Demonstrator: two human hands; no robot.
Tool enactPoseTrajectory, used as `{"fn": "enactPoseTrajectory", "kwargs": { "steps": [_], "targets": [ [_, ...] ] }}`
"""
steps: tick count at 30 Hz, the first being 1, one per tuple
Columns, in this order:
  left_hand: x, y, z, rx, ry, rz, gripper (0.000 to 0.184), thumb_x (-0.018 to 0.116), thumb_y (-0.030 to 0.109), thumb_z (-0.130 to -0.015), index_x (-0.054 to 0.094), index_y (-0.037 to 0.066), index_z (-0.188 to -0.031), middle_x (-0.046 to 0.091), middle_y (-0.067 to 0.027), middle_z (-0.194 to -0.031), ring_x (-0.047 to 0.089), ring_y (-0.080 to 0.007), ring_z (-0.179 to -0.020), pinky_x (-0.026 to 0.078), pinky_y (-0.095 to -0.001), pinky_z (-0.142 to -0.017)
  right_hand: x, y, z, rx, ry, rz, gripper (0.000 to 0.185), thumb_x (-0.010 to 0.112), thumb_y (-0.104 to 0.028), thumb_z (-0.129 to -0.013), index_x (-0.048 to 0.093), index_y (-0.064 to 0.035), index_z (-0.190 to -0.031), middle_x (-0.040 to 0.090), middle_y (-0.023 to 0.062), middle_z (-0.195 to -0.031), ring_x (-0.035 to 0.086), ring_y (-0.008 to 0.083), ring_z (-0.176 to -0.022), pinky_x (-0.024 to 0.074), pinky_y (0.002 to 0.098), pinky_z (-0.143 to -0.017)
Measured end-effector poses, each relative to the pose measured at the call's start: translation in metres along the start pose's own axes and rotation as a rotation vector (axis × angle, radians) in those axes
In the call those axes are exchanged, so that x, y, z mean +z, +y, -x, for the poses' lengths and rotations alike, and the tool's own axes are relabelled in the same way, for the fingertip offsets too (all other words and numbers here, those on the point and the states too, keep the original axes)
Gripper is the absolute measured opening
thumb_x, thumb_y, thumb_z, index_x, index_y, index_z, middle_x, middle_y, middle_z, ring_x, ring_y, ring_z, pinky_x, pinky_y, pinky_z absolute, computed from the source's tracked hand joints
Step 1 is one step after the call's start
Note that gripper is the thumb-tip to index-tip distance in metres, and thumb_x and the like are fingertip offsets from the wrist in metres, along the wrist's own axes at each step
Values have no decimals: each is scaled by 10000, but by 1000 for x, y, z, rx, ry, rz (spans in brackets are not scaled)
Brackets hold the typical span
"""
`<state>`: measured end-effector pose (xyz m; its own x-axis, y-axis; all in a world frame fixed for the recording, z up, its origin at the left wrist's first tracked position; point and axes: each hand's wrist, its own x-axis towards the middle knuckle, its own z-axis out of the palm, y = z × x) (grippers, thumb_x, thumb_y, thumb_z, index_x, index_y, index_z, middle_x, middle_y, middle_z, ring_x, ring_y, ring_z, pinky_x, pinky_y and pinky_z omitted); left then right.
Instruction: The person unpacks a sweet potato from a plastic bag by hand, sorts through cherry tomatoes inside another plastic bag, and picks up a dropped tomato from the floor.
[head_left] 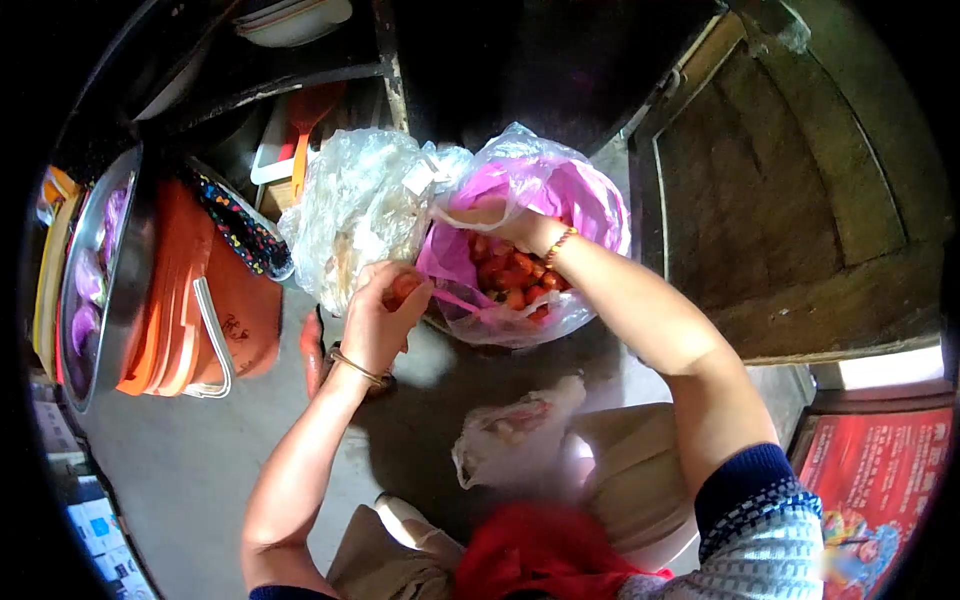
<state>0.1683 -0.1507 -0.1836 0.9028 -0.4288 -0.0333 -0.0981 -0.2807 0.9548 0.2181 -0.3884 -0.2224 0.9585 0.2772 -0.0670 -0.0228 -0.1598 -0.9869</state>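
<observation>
Metal with a smooth, curved rim forms a basin [72,300] at the far left, holding purple bundles [88,280]. Beside it, orange-red plastic containers [240,315] stand nested, their walls smooth and a flat white strip [215,345] bent into an angle at the front. A black sleeve-like thing [235,222] speckled with coloured dots lies against them. Next come an orange-handled utensil [301,150] with a broad reddish head, and a crinkled, translucent bag [350,195] in loose, glossy folds.

The left hand [378,315] is raised just in front of this bag, a plain metal bangle [360,368] round the wrist. Its thumb and fingers are curled narrowly around a rounded red piece [403,288]. A long, reddish, tapering thing [312,355] lies beside the wrist, on the smooth grey floor [190,480].

Near the middle, a pink bag [600,205] lined up with a clear outer one [590,318] stands open, with many small, shiny red pieces [515,275] inside. The right hand [510,228] reaches into it, partly behind clear film; whether its fingers grip anything cannot be told. A beaded bracelet [560,247] circles that wrist. Below lies a thin, whitish, crumpled bag [515,440]. Rightmost are a dark, panelled board [790,190] and a red printed sheet [880,460].
</observation>
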Motion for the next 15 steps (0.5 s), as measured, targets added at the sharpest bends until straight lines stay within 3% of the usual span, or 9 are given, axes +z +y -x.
{"fn": "enactPoseTrajectory", "kwargs": {
  "steps": [1, 3, 4, 9, 10, 12, 14, 15],
  "targets": [
    [-2, -6, -1, 73, -33, -114, 291, 665, 254, -781, 598, 27, -951, 529, -81, -1027, 549, -125, -566, 400, -238, -359, 1, 9, -4, -205, -56, -40, 326, 515, -197, -869, 503, -89, -1177, 553, 35, -1108, 550, 165, -933, 502, 312, -693],
    [-2, -8, -2, 143, -78, -292, 280, 667, 214, -779, 608, 31, -983, 430, -98, -1208, 560, -123, -553, 427, -226, -373, -9, 59, -25, -549, 165, 1120, 225, 508, -157, -860, 554, -70, -1063, 580, 35, -962, 552, 125, -831, 476, 275, -642],
    [-1, -9, -5, 146, -86, -306, 280, 667, 214, -779, 608, 31, -983, 430, -98, -1208, 560, -123, -553, 427, -226, -373, -9, 56, -22, -550, 180, 1112, 225, 508, -157, -860, 554, -70, -1063, 580, 35, -962, 552, 125, -831, 476, 275, -642],
    [9, -1, -23, 83, -182, -121, 240, 655, 173, -789, 609, 34, -980, 436, -95, -1211, 555, -117, -537, 400, -214, -337, -43, 0, 23, 394, 342, -389, 129, 449, -110, -851, 567, -69, -825, 548, 38, -741, 527, 124, -710, 430, 267, -605],
    [10, -1, -25, 84, -188, -81, 231, 650, 156, -792, 606, 30, -981, 438, -92, -1209, 552, -112, -536, 393, -211, -329, -42, -5, 21, 281, 439, -440, 156, 459, -89, -748, 471, -132, -599, 478, -13, -617, 422, 147, -490, 395, 281, -503],
    [13, 11, -25, 79, -227, -31, 223, 646, 144, -794, 604, 29, -981, 442, -86, -1196, 549, -108, -541, 393, -209, -329, -51, -23, 8, 254, 538, -852, 173, 459, -75, -771, 470, -123, -604, 446, -26, -570, 405, 117, -464, 362, 248, -448],
    [20, 19, -24, 66, -271, 20, 216, 642, 132, -797, 601, 27, -981, 446, -81, -1182, 547, -103, -545, 393, -206, -328, -81, -48, 21, 121, -41, -1027, 188, 442, -44, -792, 471, -98, -614, 447, -23, -547, 429, 98, -457, 380, 213, -426],
    [23, 23, -25, 93, -288, 34, 211, 640, 126, -798, 600, 31, -982, 447, -76, -1169, 545, -103, -552, 394, -206, -330, -48, -86, 27, 277, 411, -968, 183, 437, -33, -818, 508, -76, -655, 490, 0, -569, 476, 86, -492, 392, 177, -433]
  ]
}}
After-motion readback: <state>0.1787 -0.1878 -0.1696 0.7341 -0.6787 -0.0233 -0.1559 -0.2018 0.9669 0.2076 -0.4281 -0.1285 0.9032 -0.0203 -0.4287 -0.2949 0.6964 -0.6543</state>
